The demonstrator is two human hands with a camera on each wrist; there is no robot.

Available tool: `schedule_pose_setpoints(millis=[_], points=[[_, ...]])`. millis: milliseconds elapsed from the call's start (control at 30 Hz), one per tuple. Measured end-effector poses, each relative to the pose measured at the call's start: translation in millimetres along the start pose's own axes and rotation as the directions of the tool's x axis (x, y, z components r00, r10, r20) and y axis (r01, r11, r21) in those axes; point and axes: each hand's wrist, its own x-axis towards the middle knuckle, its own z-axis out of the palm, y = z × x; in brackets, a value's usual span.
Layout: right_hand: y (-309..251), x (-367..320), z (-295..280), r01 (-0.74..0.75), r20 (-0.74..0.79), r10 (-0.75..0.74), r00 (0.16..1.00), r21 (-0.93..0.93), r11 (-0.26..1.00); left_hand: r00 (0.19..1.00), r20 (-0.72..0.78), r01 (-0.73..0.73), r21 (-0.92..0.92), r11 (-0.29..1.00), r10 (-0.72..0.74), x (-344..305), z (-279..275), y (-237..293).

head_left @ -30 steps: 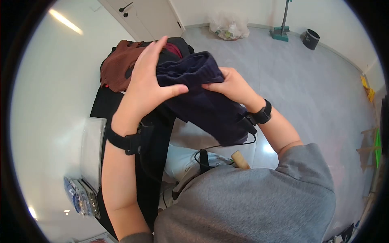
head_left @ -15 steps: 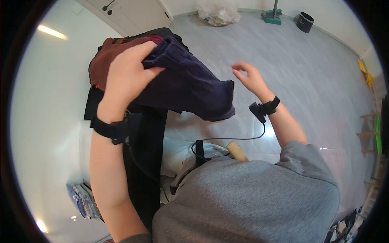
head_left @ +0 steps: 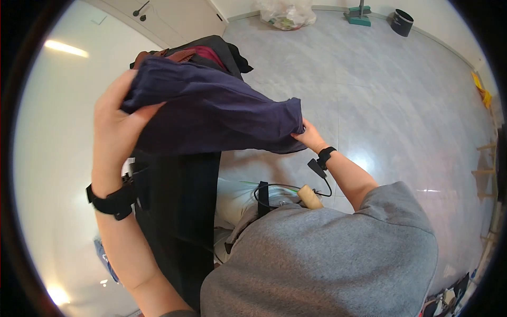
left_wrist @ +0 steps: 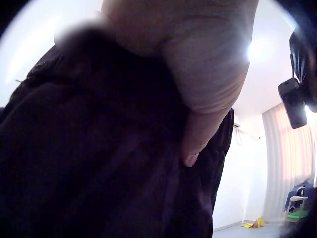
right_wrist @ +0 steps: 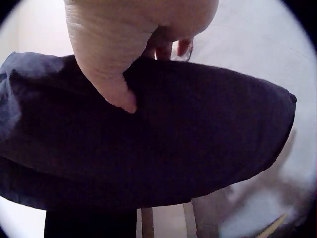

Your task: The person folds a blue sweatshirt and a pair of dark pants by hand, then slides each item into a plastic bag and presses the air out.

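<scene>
A pair of navy pants [head_left: 211,111] with a gathered waistband is stretched sideways between both hands, over the black table and past its right edge. My left hand [head_left: 116,116] grips the waistband end, thumb on the near side; in the left wrist view the thumb [left_wrist: 193,144] lies against the dark cloth, the other fingers hidden behind it. At the leg end, my right hand [head_left: 312,138] pinches the hem edge. The right wrist view shows this thumb [right_wrist: 124,99] over the front of the cloth and fingertips behind its upper edge.
The black table [head_left: 174,211] runs along the left. On its far end lie a brown garment [head_left: 139,59] and a dark pile with maroon cloth [head_left: 211,55]. A clear rubbish bag [head_left: 288,13], a green dustpan [head_left: 359,17] and a black bin [head_left: 402,22] stand along the far wall.
My right hand let go of the waistband, moved away, and now pinches the leg end. My left hand has moved left with the waistband, and the pants are drawn out flatter.
</scene>
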Motion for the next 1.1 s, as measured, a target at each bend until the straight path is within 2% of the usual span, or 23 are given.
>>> schedule_pose_setpoints(millis=[67, 200, 267, 300, 400, 433, 467, 500, 533, 567, 600, 633, 667, 733, 767, 800, 833, 867, 933, 967, 1000, 1033, 1100], points=[[11.0, 2.9, 8.1, 0.017, -0.072, -0.022, 0.997, -0.065, 0.998, 0.996, -0.069, 0.060, 0.047, 0.997, -0.057, -11.5, -16.2, -3.8], [44.4, -3.0, 12.0, 0.031, -0.101, -0.031, 0.994, 0.000, 1.000, 0.980, -0.198, 0.065, 0.137, 0.988, -0.037, -43.0, -71.1, -13.0], [62.2, -4.4, 7.1, -0.093, -0.020, 0.093, 0.995, -0.023, 0.995, 0.944, -0.326, 0.163, 0.350, 0.923, -0.043, -61.1, -113.9, -10.1], [42.5, -2.9, -1.6, -0.104, -0.024, 0.102, 0.995, -0.123, 0.987, 0.907, -0.403, 0.274, 0.335, 0.902, -0.126, -81.2, -156.1, -54.9], [15.2, 4.7, -15.7, -0.038, -0.045, 0.029, 0.999, -0.205, 0.978, 0.813, -0.545, 0.453, 0.368, 0.812, -0.206, -144.3, -226.0, -82.9], [-3.8, 6.3, -18.8, 0.098, -0.062, -0.121, 0.991, -0.293, 0.951, 0.768, -0.598, 0.511, 0.359, 0.781, -0.227, -172.0, -247.2, -85.5], [-25.0, 7.6, -18.5, 0.163, -0.103, -0.189, 0.977, -0.222, 0.961, 0.740, -0.634, 0.543, 0.367, 0.755, -0.223, -199.2, -263.7, -77.4], [-52.1, 8.9, -22.9, 0.188, -0.086, -0.218, 0.972, -0.274, 0.943, 0.709, -0.654, 0.592, 0.351, 0.726, -0.263, -226.4, -279.7, -63.6], [-69.1, 15.4, -26.3, 0.285, -0.115, -0.324, 0.939, -0.265, 0.921, 0.676, -0.674, 0.639, 0.338, 0.691, -0.296, -250.4, -292.2, -45.6], [-95.0, 21.3, -30.5, 0.403, -0.125, -0.478, 0.870, -0.379, 0.833, 0.636, -0.695, 0.687, 0.310, 0.658, -0.336, -278.8, -303.6, -37.6], [-125.6, 23.5, -33.9, 0.456, -0.100, -0.527, 0.844, -0.386, 0.802, 0.567, -0.723, 0.740, 0.234, 0.631, -0.396, -314.0, -320.3, -33.6], [-151.3, 33.2, -37.1, 0.504, -0.041, -0.559, 0.828, -0.383, 0.774, 0.539, -0.701, 0.762, 0.171, 0.624, -0.467, -345.7, -326.3, -23.9], [-200.3, 27.2, -36.4, 0.437, 0.046, -0.457, 0.888, -0.389, 0.811, 0.511, -0.670, 0.782, 0.103, 0.614, -0.538, -373.7, -332.5, -15.5], [-252.8, 36.7, -31.0, 0.578, 0.321, -0.486, 0.813, -0.346, 0.739, 0.446, -0.598, 0.851, 0.055, 0.522, -0.666, -430.9, -337.7, 1.9], [-265.6, 39.6, -30.8, 0.599, 0.328, -0.508, 0.797, -0.319, 0.734, 0.432, -0.579, 0.857, 0.024, 0.515, -0.692, -447.1, -329.8, 17.6], [-286.7, 40.2, -20.0, 0.651, 0.463, -0.478, 0.747, -0.360, 0.668, 0.402, -0.562, 0.866, -0.023, 0.500, -0.723, -479.5, -324.3, 29.4], [-303.2, 46.2, -9.7, 0.699, 0.583, -0.427, 0.692, -0.392, 0.598, 0.313, -0.556, 0.900, -0.086, 0.428, -0.770, -500.6, -321.8, 42.9], [-317.6, 55.0, 4.5, 0.719, 0.594, -0.443, 0.671, -0.376, 0.585, 0.224, -0.542, 0.920, -0.156, 0.359, -0.810, -525.3, -316.1, 49.3], [-354.9, 77.4, 36.3, 0.872, 0.682, -0.545, 0.487, -0.349, 0.342, 0.257, -0.591, 0.823, -0.281, 0.493, -0.765, -574.1, -290.3, 41.3], [-378.4, 76.9, 51.2, 0.888, 0.651, -0.605, 0.459, -0.333, 0.316, 0.129, -0.600, 0.906, -0.252, 0.339, -0.789, -590.2, -290.6, 47.7], [-397.8, 103.8, 79.6, 0.891, 0.632, -0.629, 0.454, -0.329, 0.312, -0.004, -0.575, 0.963, -0.222, 0.151, -0.818, -583.1, -297.2, 12.6], [-415.9, 105.9, 88.1, 0.887, 0.576, -0.682, 0.452, -0.374, 0.271, -0.015, -0.592, 0.961, -0.231, 0.152, -0.806, -587.7, -293.7, 16.2], [-444.9, 109.0, 108.5, 0.886, 0.520, -0.743, 0.422, -0.411, 0.216, -0.033, -0.747, 0.865, -0.355, 0.356, -0.664, -608.0, -283.9, 11.7]])
